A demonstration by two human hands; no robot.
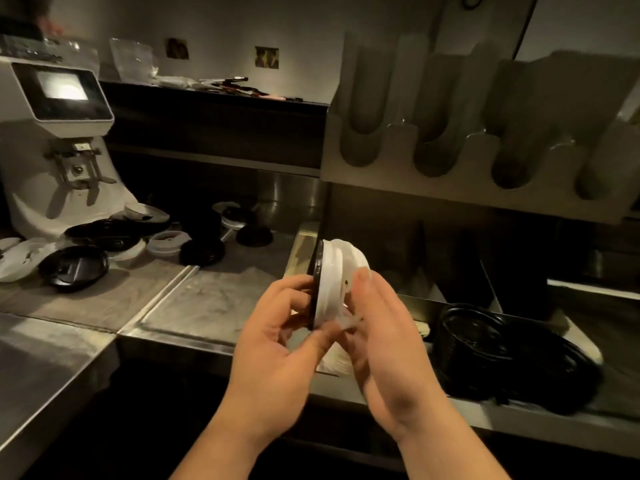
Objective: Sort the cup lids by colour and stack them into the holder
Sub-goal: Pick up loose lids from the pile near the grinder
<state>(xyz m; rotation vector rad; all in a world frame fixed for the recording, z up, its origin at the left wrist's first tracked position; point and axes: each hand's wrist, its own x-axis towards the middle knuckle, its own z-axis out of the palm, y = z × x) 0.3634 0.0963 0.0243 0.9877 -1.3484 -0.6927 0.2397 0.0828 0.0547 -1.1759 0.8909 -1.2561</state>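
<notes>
Cup lids [337, 275], white with one black lid [316, 282], pinched on edge between left hand [277, 327] and right hand [381, 334]. Black stack [502, 351] already in holder [490, 285], right of hands. Loose lids [79, 265] waiting far left; judged roughly midway.
</notes>
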